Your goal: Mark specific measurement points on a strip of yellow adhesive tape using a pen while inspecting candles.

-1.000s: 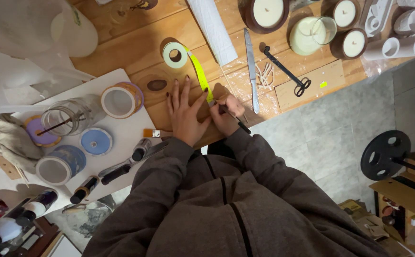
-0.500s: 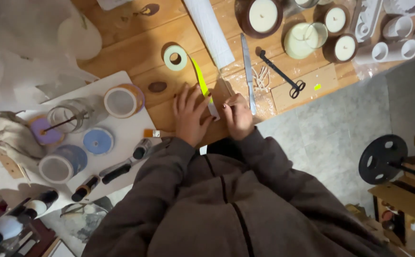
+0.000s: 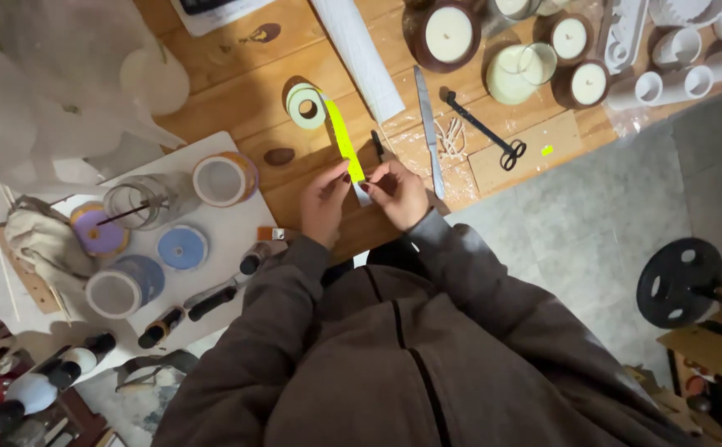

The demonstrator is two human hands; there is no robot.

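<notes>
A wooden desk stands over a grey tiled floor. Both hands meet at its near edge: the left hand and right hand have fingers pinched on the near end of a yellow tape that runs far-left to its roll. Candles line the far edge, partly cut off. The tape's pinched end is hard to make out.
</notes>
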